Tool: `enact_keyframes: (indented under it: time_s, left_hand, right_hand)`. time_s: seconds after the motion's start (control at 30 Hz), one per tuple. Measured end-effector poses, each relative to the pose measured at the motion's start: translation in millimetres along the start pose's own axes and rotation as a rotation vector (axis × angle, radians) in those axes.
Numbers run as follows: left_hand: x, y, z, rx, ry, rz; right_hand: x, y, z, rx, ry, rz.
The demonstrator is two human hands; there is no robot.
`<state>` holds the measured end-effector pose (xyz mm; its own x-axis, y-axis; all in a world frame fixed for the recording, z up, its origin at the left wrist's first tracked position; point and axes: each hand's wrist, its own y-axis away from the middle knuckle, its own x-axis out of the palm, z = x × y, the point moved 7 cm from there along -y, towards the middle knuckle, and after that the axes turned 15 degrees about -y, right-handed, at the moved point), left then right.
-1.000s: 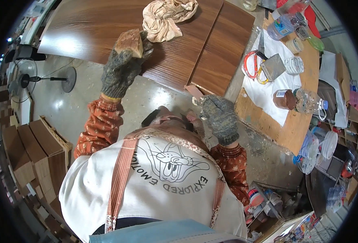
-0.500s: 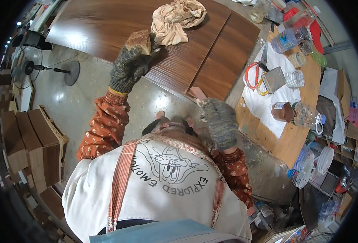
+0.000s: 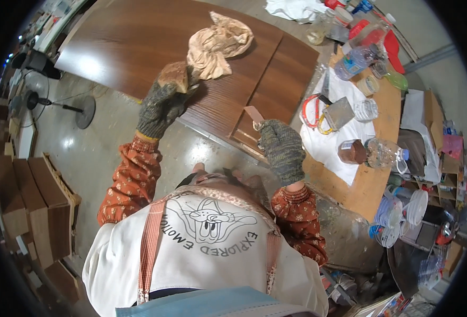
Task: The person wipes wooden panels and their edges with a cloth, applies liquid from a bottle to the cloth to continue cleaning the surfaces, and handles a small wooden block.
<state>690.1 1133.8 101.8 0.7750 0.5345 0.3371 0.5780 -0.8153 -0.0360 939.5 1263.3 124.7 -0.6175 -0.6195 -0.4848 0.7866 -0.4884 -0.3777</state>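
My left hand [image 3: 162, 110], in a dark grey knitted glove, is closed around a rough tan-brown block [image 3: 174, 76] above the near edge of a glossy wood-grain panel [image 3: 138, 45]. Just beyond that block lies a crumpled beige cloth [image 3: 220, 45] on the panel. At the panel's near right corner, my gloved right hand [image 3: 282, 150] pinches a small flat pinkish-brown piece [image 3: 253, 113], which sticks out past the fingers over the panel. A dark straight groove [image 3: 267, 66] crosses the panel near its right end. The fingertips of my right hand are partly hidden by the glove's bulk.
To the right, a wooden bench [image 3: 373, 195] carries white paper, scissors [image 3: 311, 112], a grey metal block [image 3: 339, 113], and plastic bottles [image 3: 355, 62]. A standing fan [image 3: 38, 100] is at the left. Stacked brown boards [image 3: 38, 195] stand at the lower left.
My right hand has risen toward the panel's near edge, and the pinkish-brown piece now points up and left. My left hand still grips the tan-brown block; the whole view has shifted slightly.
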Motion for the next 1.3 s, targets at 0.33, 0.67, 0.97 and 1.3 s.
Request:
enact_keyframes:
  time_s: [0.33,0.67,0.97,1.3]
  left_hand:
    - [12,-8,-11,0.052,0.069,0.129]
    - [35,3,-9,0.027,-0.183,0.083]
    - [60,14,-36,-0.017,-0.242,0.252]
    - [53,11,-31,-0.064,-0.376,0.203]
  right_hand:
    - [-141,46,-70,0.399,-0.594,-0.498]
    - [-84,-18,34,0.378,-0.713,-0.215]
    - [-9,-73,71,-0.202,-0.36,0.266]
    - [-7,-72,92,-0.521,0.221,0.026]
